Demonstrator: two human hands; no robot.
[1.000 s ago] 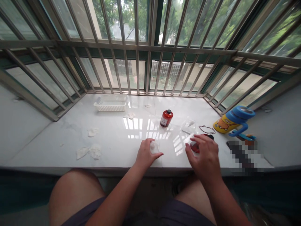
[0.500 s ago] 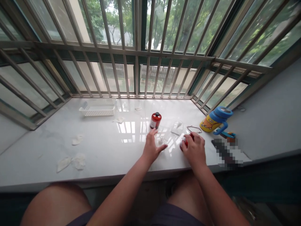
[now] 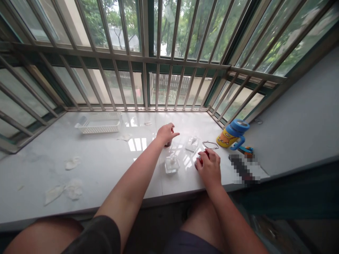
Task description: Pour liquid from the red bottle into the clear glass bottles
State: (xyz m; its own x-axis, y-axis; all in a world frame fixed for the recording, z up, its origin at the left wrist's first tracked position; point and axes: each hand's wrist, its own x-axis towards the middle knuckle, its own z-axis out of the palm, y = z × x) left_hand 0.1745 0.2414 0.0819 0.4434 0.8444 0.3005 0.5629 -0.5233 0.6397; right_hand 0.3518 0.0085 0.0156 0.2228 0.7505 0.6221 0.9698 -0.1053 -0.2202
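My left hand (image 3: 166,133) is stretched forward with its fingers apart, over a red bottle (image 3: 167,144) that it hides except for the dark base. A small transparent jar (image 3: 172,164) stands on the sill between my hands, touching neither. My right hand (image 3: 209,167) is curled over a round red object (image 3: 200,161), which shows only at the edge of my fingers. Just beyond that hand lie a transparent plastic bag (image 3: 192,144) and a thin wire loop (image 3: 210,145).
A white marble sill (image 3: 111,169) runs under barred windows. A white plastic basket (image 3: 97,123) stands at the back left, and crumpled tissues (image 3: 72,163) lie at the left. A blue-and-yellow handled cup (image 3: 230,134) and a pixelated object (image 3: 245,168) are at the right.
My left hand has left the transparent jar, which now stands alone, and has moved forward to the red bottle. My right hand stays on the red object. The view has swung left.
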